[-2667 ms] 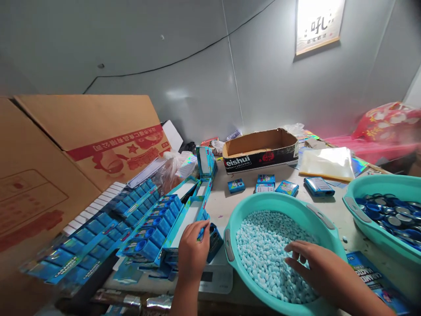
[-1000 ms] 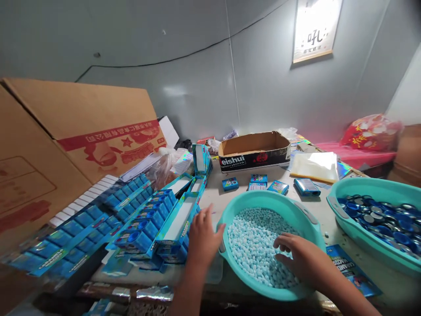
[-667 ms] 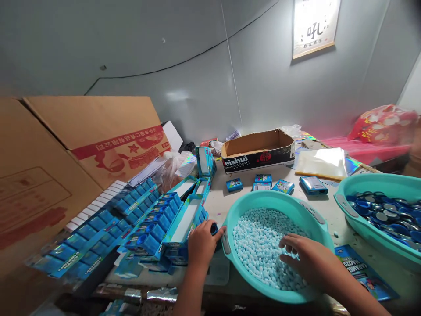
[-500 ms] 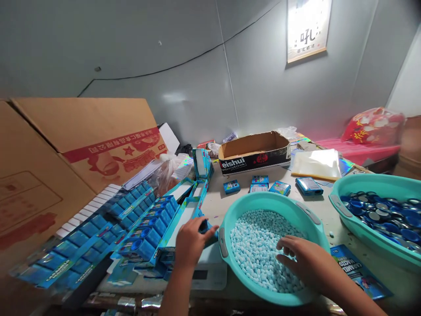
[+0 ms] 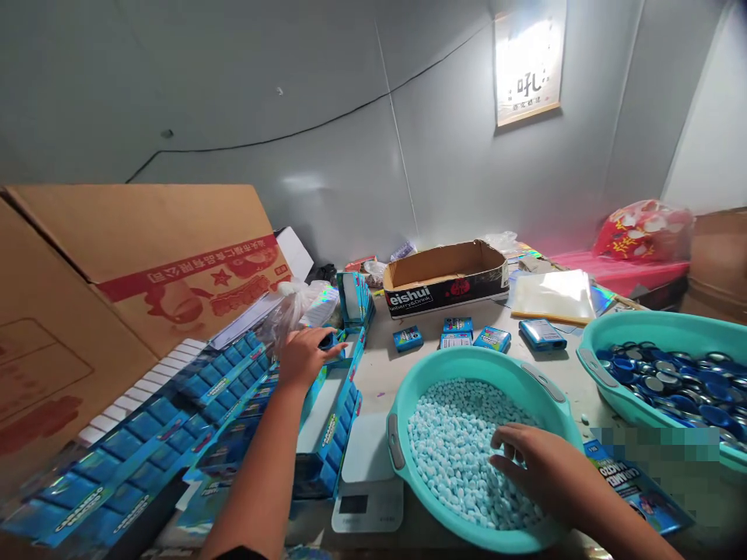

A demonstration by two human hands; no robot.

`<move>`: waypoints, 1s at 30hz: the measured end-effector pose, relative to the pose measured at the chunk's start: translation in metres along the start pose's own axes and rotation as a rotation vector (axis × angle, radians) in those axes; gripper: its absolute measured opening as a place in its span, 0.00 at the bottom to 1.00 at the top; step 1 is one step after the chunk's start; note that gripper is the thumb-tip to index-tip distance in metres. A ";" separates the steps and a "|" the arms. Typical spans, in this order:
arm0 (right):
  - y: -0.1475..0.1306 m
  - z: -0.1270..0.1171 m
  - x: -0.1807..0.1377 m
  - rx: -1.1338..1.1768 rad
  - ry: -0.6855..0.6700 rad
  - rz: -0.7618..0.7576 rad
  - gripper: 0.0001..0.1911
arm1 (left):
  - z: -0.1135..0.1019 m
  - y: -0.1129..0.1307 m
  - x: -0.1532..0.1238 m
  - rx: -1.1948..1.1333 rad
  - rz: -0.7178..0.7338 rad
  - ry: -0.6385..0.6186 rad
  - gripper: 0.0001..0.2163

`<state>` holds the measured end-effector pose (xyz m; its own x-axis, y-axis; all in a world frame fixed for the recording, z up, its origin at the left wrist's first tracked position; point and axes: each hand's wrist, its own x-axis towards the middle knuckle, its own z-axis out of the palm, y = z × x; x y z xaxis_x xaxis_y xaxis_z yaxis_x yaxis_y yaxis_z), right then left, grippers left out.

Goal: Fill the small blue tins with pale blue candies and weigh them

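Observation:
My left hand (image 5: 302, 359) is closed around a small blue box (image 5: 331, 344), largely covered by the fingers, above the long blue display trays (image 5: 327, 404) left of centre. Below and to the left, more small blue boxes stand in a row, partly hidden by my forearm. My right hand (image 5: 528, 463) rests over light blue and white candies (image 5: 449, 443) in a round turquoise basin (image 5: 402, 482). Its fingers are curved and the thumb stands apart, with nothing visible between them. A white scale (image 5: 367, 505) lies between the trays and the basin.
Several small blue packs (image 5: 408, 338) lie behind the basin. Another turquoise basin (image 5: 595, 373) at right holds blue and silver round pieces. An open carton (image 5: 449, 299) stands at the back, large cardboard (image 5: 175, 257) at left, wrapped blue packs (image 5: 125, 443) before it.
My left hand has moved up and leftward from beside the basin to over the display trays, with the small blue box in it. The scale is uncovered. My right hand stays over the candies.

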<state>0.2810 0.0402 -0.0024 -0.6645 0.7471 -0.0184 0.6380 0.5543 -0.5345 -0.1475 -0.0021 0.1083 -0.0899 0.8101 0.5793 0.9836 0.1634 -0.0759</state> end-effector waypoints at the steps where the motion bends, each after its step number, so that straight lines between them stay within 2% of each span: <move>1: -0.001 -0.001 0.000 -0.004 0.005 0.006 0.12 | 0.009 -0.006 0.005 -0.007 0.023 -0.031 0.16; 5: -0.004 -0.001 0.000 -0.013 0.019 0.037 0.11 | 0.039 -0.019 0.008 -0.038 0.116 -0.129 0.12; 10: -0.006 0.001 0.001 -0.018 0.022 0.054 0.09 | 0.060 -0.021 0.000 -0.052 0.182 -0.097 0.12; 13: -0.008 0.002 0.004 -0.031 0.000 0.088 0.09 | 0.066 -0.021 -0.006 -0.068 0.185 -0.050 0.11; 18: -0.005 0.007 0.007 -0.036 -0.033 0.108 0.09 | 0.072 -0.024 -0.014 -0.063 0.087 0.043 0.14; 24: 0.004 0.014 0.009 -0.044 -0.045 0.093 0.10 | 0.082 -0.026 -0.014 -0.033 -0.012 0.048 0.15; 30: -0.005 0.003 0.009 -0.070 -0.082 0.122 0.10 | 0.083 -0.025 -0.010 0.018 -0.027 0.023 0.19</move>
<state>0.2707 0.0430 -0.0027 -0.6082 0.7796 -0.1496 0.7394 0.4878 -0.4640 -0.1837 0.0321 0.0372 -0.1120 0.7921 0.6001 0.9780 0.1950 -0.0747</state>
